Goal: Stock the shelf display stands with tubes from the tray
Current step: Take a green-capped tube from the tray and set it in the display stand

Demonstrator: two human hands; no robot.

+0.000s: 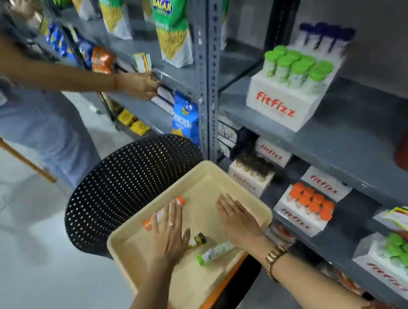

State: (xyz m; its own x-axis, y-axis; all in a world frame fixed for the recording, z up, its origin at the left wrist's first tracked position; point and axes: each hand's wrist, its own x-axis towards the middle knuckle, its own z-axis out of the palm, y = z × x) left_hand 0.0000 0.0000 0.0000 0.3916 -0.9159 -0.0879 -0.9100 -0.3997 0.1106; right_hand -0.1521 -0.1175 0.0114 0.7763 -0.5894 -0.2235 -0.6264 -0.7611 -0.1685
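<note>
Both forearms reach down into a beige tray resting on a black perforated chair. Left hand lies flat, fingers spread and unclenched, over an orange-capped tube at the tray's far left. Just right of it sit a small dark-capped tube and a green-capped tube lying on its side. Right hand hovers palm-down, fingers extended, gripping nothing, near the tray's right rim. Further right, grey shelves hold white FitFizz display stands with green, blue and orange tubes standing upright.
</note>
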